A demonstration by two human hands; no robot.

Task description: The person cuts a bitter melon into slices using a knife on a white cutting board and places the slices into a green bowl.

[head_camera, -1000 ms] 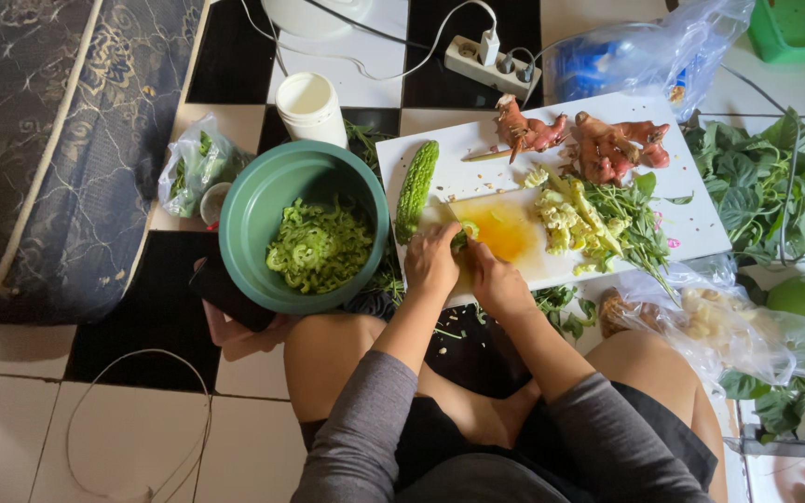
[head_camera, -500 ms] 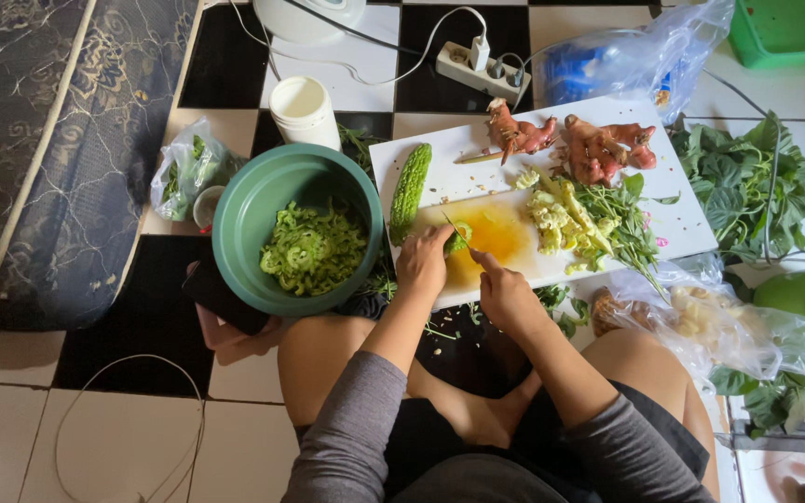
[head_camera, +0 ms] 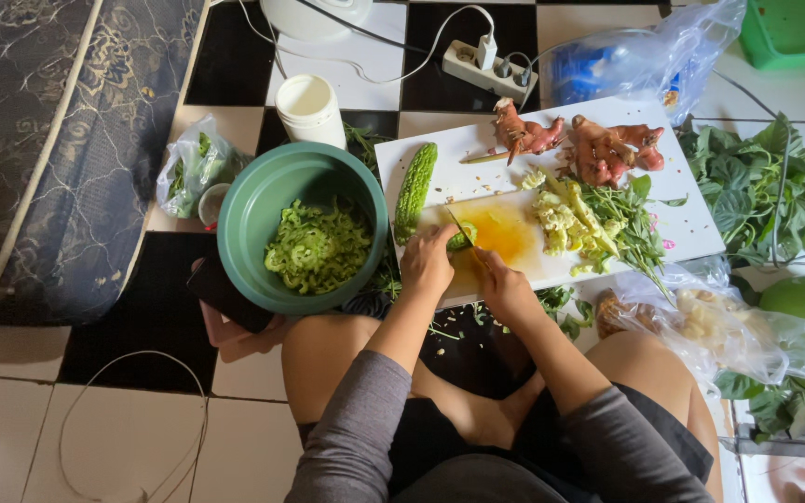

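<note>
I sit cross-legged on the tiled floor before a white cutting board [head_camera: 682, 233]. My left hand [head_camera: 429, 263] presses a small green piece of bitter gourd [head_camera: 463, 237] onto the board's yellow-stained patch. My right hand [head_camera: 507, 291] grips a knife [head_camera: 461, 230] whose blade rests at that piece. A whole bitter gourd [head_camera: 416, 191] lies on the board's left part. A green bowl [head_camera: 246, 224] to the left holds several sliced gourd pieces [head_camera: 317, 248].
Reddish roots [head_camera: 598, 149], pale chopped bits and leafy herbs [head_camera: 619, 222] lie on the board's right. A leaf pile [head_camera: 757, 186], plastic bags [head_camera: 701, 321], a white cup [head_camera: 309, 109], a power strip [head_camera: 486, 67] and a mattress [head_camera: 39, 140] surround me.
Both hands have shifted slightly forward along the board; the gourd piece under my left hand looks shorter and the knife has come down at it.
</note>
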